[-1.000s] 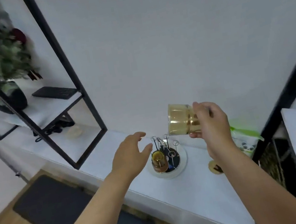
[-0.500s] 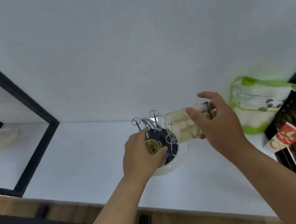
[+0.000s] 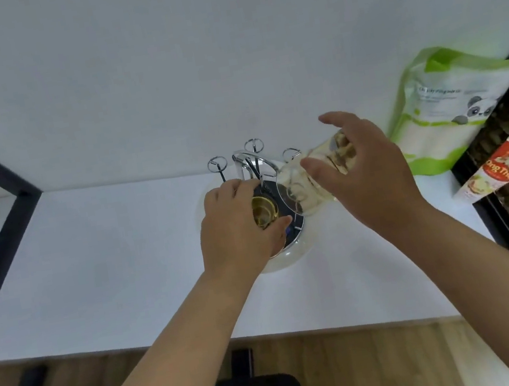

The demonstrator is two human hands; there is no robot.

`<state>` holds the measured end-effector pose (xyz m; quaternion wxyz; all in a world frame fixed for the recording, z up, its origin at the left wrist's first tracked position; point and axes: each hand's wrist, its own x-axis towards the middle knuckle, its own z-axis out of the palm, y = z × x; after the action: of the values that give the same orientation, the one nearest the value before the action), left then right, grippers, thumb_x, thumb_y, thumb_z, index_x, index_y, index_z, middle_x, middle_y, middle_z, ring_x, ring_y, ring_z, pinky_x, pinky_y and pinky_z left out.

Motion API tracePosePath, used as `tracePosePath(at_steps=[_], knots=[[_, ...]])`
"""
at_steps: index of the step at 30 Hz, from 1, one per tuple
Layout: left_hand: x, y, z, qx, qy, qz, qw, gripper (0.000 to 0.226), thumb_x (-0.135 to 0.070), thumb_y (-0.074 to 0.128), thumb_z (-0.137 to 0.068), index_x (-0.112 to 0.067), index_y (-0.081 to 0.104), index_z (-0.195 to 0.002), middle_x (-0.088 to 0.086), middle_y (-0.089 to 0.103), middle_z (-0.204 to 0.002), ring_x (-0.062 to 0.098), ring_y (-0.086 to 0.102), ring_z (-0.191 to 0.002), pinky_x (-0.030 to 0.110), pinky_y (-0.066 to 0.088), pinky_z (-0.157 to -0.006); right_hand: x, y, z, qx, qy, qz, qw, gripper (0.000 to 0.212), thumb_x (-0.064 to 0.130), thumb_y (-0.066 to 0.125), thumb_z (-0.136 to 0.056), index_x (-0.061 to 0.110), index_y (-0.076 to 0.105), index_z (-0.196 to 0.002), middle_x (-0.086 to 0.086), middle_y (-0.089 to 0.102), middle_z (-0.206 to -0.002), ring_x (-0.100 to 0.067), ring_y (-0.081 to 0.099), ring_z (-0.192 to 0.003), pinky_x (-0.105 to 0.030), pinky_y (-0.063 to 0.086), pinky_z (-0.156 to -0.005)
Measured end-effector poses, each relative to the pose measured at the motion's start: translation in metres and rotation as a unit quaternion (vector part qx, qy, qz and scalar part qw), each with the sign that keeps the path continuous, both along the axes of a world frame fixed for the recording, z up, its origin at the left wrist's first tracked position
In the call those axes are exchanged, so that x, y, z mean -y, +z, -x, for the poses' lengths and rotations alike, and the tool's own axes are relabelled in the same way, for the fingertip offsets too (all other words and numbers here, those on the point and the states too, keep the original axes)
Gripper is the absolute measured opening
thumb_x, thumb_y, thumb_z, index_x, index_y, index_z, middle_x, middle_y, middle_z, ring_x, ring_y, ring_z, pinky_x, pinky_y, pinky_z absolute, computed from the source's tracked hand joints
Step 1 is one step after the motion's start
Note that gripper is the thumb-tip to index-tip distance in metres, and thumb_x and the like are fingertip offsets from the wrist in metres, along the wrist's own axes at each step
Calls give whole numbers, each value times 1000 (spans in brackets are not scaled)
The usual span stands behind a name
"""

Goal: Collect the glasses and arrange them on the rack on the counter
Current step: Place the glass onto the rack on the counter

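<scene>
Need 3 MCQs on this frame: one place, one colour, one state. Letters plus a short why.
1. Where is the green-and-white pouch?
A. on the floor
B. right of the rack, against the wall
C. left of the rack

2. What colour is the counter?
A. white
B. black
C. red

3. How is the glass in the right hand held?
A. upright on the counter
B. lying in the rack base
C. tilted, mouth toward the rack

Answers: B, it leans on the wall at right; A, the top is plain white; C, its open rim faces the pegs.
</scene>
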<state>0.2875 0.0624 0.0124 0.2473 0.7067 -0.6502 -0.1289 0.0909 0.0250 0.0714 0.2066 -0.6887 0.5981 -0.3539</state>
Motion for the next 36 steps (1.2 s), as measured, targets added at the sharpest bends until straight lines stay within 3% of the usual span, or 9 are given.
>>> tracePosePath(at_steps=[5, 12, 17, 24, 31, 36], knots=[[-4, -10, -2, 8, -15, 18, 1000, 70, -53, 85, -75, -29, 60, -136, -9, 59, -132, 17, 41, -128, 30, 45, -86, -3, -10, -2, -55, 20, 16, 998, 63, 45, 76, -89, 31, 53, -146, 4, 54, -112, -17, 56, -100, -35, 47, -82], [-1, -6, -35, 1, -35, -3, 999, 66, -47, 83, -75, -35, 58, -135, -10, 66, -123, 23, 53, -117, 35, 47, -85, -20, -19, -9, -108, 51, 41, 992, 67, 45, 77, -87, 32, 51, -148, 8, 51, -111, -23, 60, -101, -31, 40, -75], [16, -4, -70, -1, -50, -31, 998, 71, -46, 86, -71, -36, 59, -135, -10, 66, -127, 22, 57, -118, 43, 50, -96, -28, -21, -15, -92, 67, 34, 993, 66, 44, 76, -88, 36, 49, -148, 7, 55, -116, -19, 60, -104, -31, 43, -76], [38, -2, -84, 5, -88, -33, 996, 77, -43, 88, -72, -35, 56, -141, -12, 67, -128, 19, 58, -118, 40, 51, -97, -31, -22, -40, -113, 109, 38, 987, 71, 49, 74, -88, 35, 44, -151, 5, 56, -129, -20, 60, -112, -31, 42, -77], [41, -5, -90, -16, -110, -30, 993, 84, -48, 90, -68, -38, 54, -144, -14, 68, -126, 14, 59, -116, 39, 51, -99, -28, -26, -69, -135, 125, 62, 981, 83, 52, 76, -86, 31, 37, -156, 1, 55, -122, -21, 64, -99, -33, 54, -66], [36, -6, -90, -14, -112, -22, 993, 82, -44, 90, -72, -35, 53, -145, -13, 66, -130, 15, 57, -119, 38, 50, -100, -22, -39, -78, -187, 111, 59, 974, 103, 51, 83, -80, 33, 25, -163, -3, 54, -119, -16, 48, -77, -29, 42, -58]])
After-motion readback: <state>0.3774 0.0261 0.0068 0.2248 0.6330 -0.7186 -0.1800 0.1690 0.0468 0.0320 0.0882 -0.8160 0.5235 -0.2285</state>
